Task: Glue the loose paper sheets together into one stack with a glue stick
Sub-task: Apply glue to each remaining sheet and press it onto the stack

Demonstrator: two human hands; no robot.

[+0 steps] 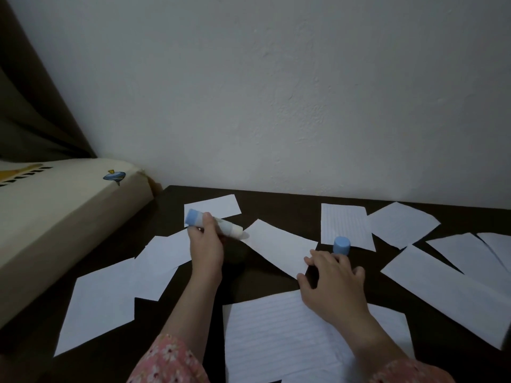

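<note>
My left hand (206, 247) grips a glue stick (229, 229) lying sideways, its blue end to the left and its uncapped white tip to the right. That tip touches the near corner of a slanted white sheet (276, 250) in the middle of the dark table (249, 275). With its fingers spread, my right hand (334, 283) rests on that sheet's right end. The blue cap (341, 244) stands upright just beyond its fingertips; I cannot tell whether they touch it. A large lined sheet (276, 333) lies under my right wrist.
Several loose white sheets lie scattered over the table, at the left (102, 302), at the back (345, 225) and at the right (448, 288). A cream cushion (55, 211) borders the table on the left. A white wall (276, 106) closes the back.
</note>
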